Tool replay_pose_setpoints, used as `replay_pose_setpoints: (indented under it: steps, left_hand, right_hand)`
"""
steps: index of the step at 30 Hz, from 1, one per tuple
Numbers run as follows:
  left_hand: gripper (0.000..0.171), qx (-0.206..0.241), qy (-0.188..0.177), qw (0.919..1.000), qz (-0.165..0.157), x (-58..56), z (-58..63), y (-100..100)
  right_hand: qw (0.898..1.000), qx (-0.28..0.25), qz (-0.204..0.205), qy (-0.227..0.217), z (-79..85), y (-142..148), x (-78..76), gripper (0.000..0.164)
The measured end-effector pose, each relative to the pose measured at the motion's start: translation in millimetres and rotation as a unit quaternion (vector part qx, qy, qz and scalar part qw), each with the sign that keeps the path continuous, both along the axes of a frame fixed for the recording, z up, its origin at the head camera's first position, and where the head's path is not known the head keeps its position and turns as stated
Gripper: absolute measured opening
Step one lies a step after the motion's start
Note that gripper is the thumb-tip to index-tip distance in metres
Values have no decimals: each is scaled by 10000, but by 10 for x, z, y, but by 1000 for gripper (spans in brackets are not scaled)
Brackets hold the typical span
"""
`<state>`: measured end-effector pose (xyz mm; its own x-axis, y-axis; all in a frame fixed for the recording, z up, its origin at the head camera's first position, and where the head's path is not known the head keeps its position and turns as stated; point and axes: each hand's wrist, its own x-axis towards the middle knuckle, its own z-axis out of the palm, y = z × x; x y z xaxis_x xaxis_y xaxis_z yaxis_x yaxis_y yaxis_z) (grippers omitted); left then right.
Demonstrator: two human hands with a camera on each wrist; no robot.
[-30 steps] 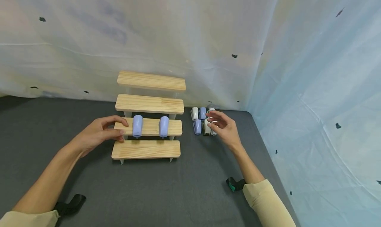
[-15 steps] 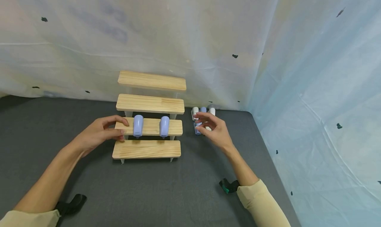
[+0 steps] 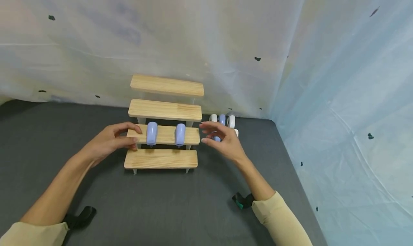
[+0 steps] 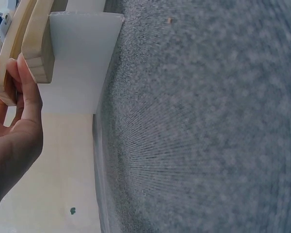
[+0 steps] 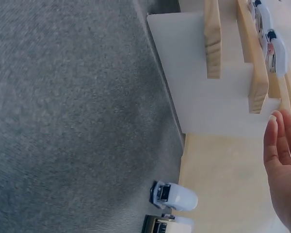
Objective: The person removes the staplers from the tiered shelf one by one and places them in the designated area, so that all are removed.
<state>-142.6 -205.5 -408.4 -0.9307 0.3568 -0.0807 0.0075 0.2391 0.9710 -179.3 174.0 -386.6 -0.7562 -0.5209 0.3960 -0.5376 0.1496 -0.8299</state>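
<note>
My left hand [image 3: 111, 140] grips the left end of a wooden board, second from the bottom of a stepped display stand [image 3: 166, 133]. In the left wrist view, thumb and fingers pinch that board's end [image 4: 5, 92]. Two lavender mini staplers, one left [image 3: 152, 133] and one right [image 3: 180, 134], lie on this same board, pointing front to back. My right hand [image 3: 227, 142] hovers just off the board's right end, fingers bent loosely with a gap to the thumb, holding nothing. The right wrist view shows its fingertips near the board ends, with a stapler [image 5: 278, 56] above.
Several white and lavender staplers [image 3: 231, 121] stand grouped on the dark grey cloth right of the stand, partly hidden by my right hand. A pale curtain [image 3: 238, 52] hangs close behind the stand, with a bluish one [image 3: 348, 131] on the right.
My right hand has moved left from over the stapler group to the stand's right side, still without anything in it. My left hand keeps its grip on the board.
</note>
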Motion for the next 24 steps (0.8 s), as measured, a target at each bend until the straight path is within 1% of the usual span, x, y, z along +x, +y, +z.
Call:
replay_pose_setpoints:
  steps: [4,6,9,12,18,24]
  left_hand:
    - [35,-20,-13,10000,21,-2,22,-4]
    - [35,-17,-40,10000,40,9,27,-7]
    - [35,7,-51,10000,34,20,23,-4]
    - [35,6,-57,10000,31,31,19,1]
    - [35,35,-50,10000,15,44,18,-4]
    - [34,63,-45,10000,29,58,29,-17]
  right_hand:
    - [9999,107,83,-82,156,-96,79,47]
    - [9998,156,135,-58,178,-147,98,49]
    - [9994,281,200,36,97,-191,57,53]
    - [9992,341,228,40,22,-229,24,56]
    - [9994,227,254,8,-14,-313,22,58]
    - [9992,340,197,-36,-3,-409,45,58]
